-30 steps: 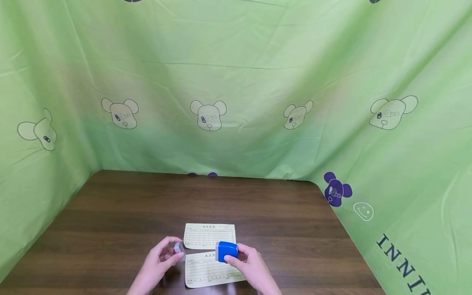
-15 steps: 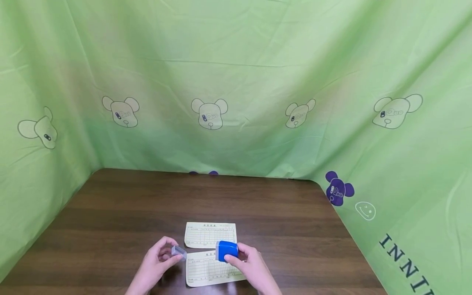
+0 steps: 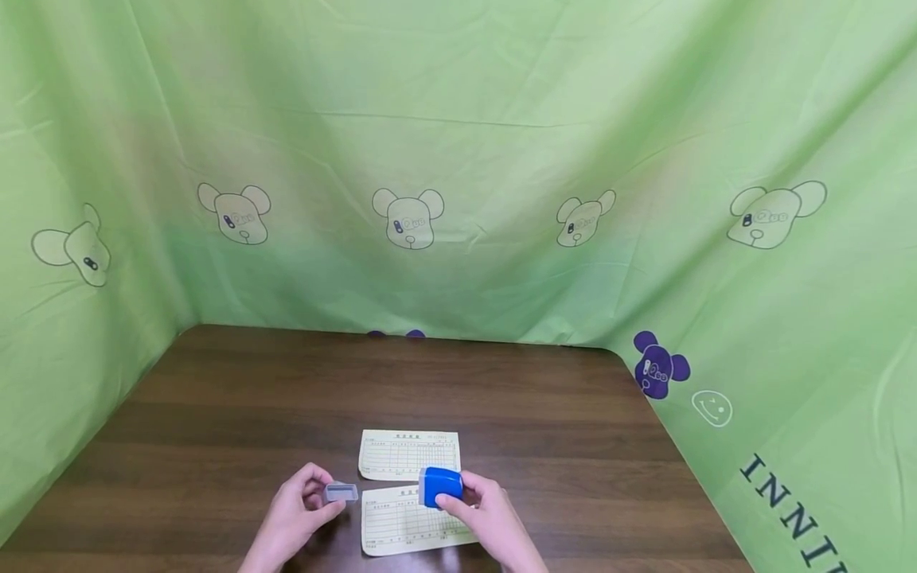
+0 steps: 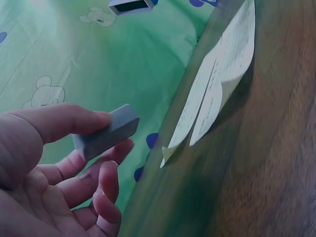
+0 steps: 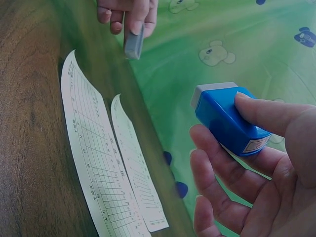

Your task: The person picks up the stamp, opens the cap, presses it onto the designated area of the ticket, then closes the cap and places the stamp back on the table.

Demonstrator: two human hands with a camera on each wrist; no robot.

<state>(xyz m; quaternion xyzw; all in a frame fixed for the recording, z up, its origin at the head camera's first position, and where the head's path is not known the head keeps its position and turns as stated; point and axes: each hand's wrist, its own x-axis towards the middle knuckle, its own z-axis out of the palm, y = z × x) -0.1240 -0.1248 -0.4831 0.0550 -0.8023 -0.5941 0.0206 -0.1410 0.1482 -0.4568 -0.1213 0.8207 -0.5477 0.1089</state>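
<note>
My left hand (image 3: 295,509) pinches a small translucent grey cap (image 3: 341,493) between thumb and fingers, left of the papers. In the left wrist view the thumb lies along one side of the cap (image 4: 108,132). A blue self-inking stamp (image 3: 440,487) is held by my right hand (image 3: 490,517), above the nearer form. Its pale stamping end (image 5: 200,94) points left, and a small label (image 5: 256,144) shows on the opposite end. Two printed forms lie one behind the other: the nearer one (image 3: 390,529) is partly covered by the right hand, the farther one (image 3: 390,458) mostly in sight.
A dark wooden table (image 3: 215,414) carries everything. Green cloth (image 3: 458,270) with printed bear heads hangs behind it and along both sides. The corners of the forms curl up off the tabletop.
My left hand has drawn slightly left and turned the cap, so its hollow side now shows toward the head camera. The right hand and stamp stay nearly still.
</note>
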